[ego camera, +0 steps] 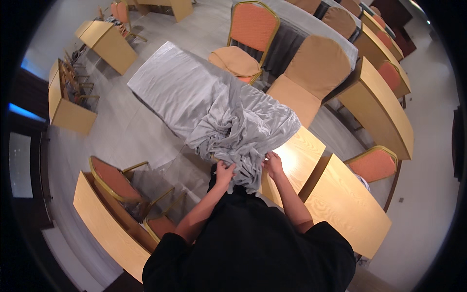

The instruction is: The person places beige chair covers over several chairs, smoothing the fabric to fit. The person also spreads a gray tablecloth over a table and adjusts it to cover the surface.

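A silver-grey tablecloth covers the far part of a wooden table. Its near part lies bunched in deep folds and hangs over the edge before me. My left hand pinches the cloth at the left of the hanging folds. On the other side, my right hand has its fingers curled at the cloth's right edge, beside the bare wood. Whether those right fingers grip the fabric is hard to see.
Behind the table stand a tan-covered chair and an orange chair with a tan cover on its seat. A second wooden table adjoins at right. Orange chairs and a wooden desk stand at left.
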